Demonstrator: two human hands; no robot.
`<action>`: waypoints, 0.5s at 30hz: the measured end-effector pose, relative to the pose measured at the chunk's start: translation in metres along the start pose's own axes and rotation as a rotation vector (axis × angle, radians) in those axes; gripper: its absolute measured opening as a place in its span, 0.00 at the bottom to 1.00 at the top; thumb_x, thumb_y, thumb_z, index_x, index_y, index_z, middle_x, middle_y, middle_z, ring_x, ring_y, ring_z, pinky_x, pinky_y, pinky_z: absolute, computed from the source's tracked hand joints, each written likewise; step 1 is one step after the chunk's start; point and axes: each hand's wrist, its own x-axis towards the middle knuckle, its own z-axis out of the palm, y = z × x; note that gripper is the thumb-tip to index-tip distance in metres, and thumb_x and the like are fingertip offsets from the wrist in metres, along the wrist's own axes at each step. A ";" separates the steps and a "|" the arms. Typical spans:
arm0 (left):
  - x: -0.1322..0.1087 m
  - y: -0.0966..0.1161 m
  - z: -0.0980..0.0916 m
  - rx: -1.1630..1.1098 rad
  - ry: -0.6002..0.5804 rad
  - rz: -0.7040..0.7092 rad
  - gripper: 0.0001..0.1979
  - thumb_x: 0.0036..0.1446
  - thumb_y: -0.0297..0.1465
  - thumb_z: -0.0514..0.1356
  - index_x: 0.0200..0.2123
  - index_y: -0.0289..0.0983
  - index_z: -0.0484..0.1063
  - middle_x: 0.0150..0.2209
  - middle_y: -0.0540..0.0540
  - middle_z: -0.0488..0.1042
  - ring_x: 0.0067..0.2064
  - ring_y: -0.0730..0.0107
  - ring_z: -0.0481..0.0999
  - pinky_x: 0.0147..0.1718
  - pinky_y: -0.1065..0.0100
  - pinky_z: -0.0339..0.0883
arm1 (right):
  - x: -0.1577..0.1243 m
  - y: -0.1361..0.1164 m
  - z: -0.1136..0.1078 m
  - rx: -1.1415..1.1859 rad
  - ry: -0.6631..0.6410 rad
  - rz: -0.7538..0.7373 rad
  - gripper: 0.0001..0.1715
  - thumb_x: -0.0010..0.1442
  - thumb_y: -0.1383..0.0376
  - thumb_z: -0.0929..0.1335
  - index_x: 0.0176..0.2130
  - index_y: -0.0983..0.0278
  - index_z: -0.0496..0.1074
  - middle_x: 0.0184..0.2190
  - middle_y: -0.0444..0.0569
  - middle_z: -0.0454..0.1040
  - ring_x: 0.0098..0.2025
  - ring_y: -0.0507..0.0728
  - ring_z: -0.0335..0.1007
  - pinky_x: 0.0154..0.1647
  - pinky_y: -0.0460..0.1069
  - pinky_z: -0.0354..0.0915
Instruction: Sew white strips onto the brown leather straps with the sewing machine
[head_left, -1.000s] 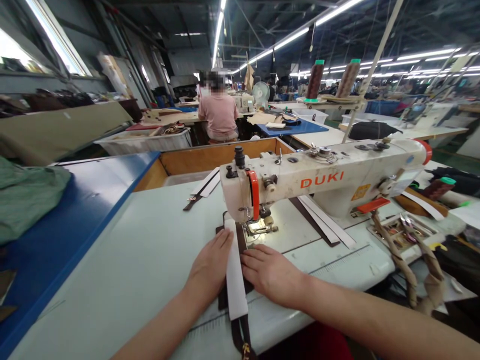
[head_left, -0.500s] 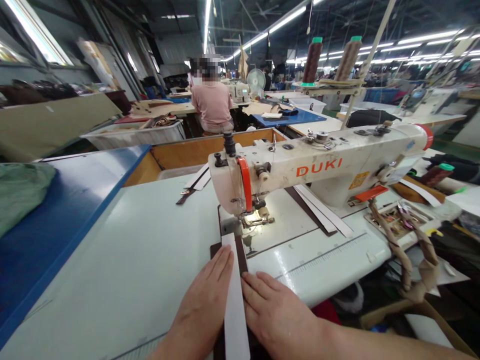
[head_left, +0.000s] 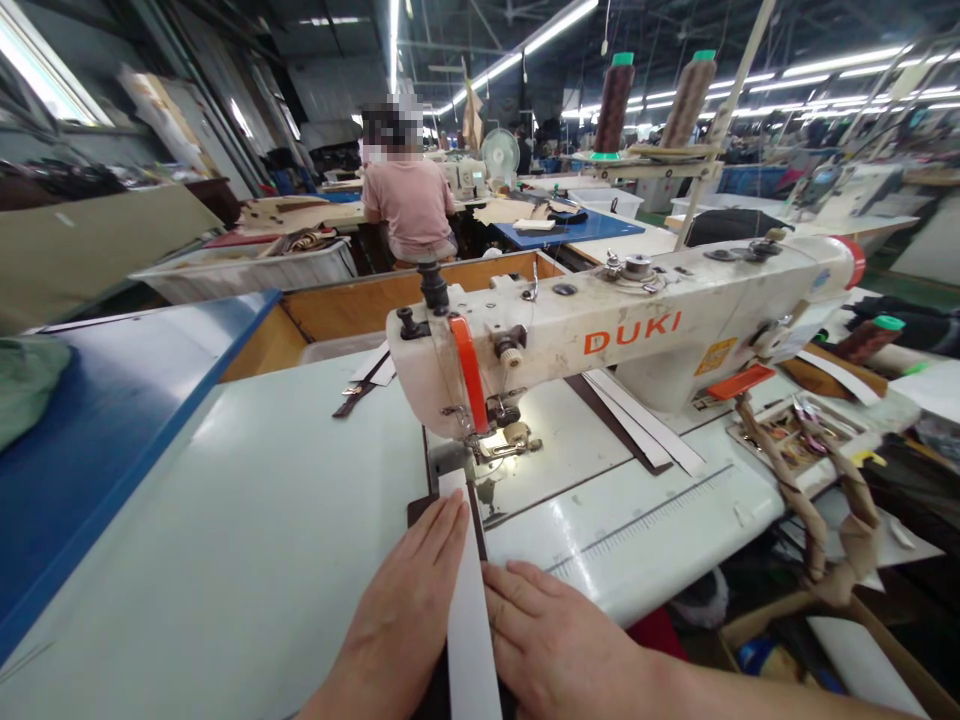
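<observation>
A long white strip (head_left: 469, 610) lies on top of a dark brown strip (head_left: 421, 509), both running from my body towards the sewing machine (head_left: 555, 325). The front end of the white strip stops just short of the presser foot (head_left: 504, 448). My left hand (head_left: 397, 600) rests flat on the strips from the left, its fingers stretched forward and fingertips on the white strip. Along the right edge lies my right hand (head_left: 559, 630), fingers extended and touching the strips' side. Where the strips run under my palms, they are hidden.
More white and brown strips (head_left: 622, 425) lie under the machine arm. Behind the needle lies a strap with a metal buckle (head_left: 352, 392). A small tray of tools (head_left: 795, 430) sits at the right; thread cones (head_left: 615, 105) stand above. A person in pink (head_left: 411, 205) sits ahead.
The view has shifted slightly, so the machine appears further left. My right fingertips sit a little closer to me along the strip. My left hand keeps nearly the same place on it.
</observation>
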 end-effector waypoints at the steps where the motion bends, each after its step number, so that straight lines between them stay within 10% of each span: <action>1: 0.000 0.000 0.001 -0.004 0.000 -0.004 0.23 0.57 0.19 0.41 0.53 0.24 0.64 0.52 0.30 0.73 0.54 0.58 0.73 0.49 0.61 0.71 | 0.000 0.001 0.001 -0.001 0.009 -0.005 0.39 0.60 0.50 0.67 0.60 0.74 0.61 0.58 0.60 0.67 0.61 0.66 0.57 0.63 0.57 0.55; 15: -0.001 0.000 0.010 -0.048 0.041 -0.050 0.24 0.59 0.21 0.42 0.56 0.27 0.62 0.53 0.33 0.73 0.54 0.58 0.73 0.48 0.60 0.72 | 0.000 0.008 0.014 -0.114 0.138 -0.046 0.21 0.68 0.58 0.60 0.52 0.68 0.69 0.56 0.51 0.70 0.58 0.61 0.61 0.58 0.53 0.61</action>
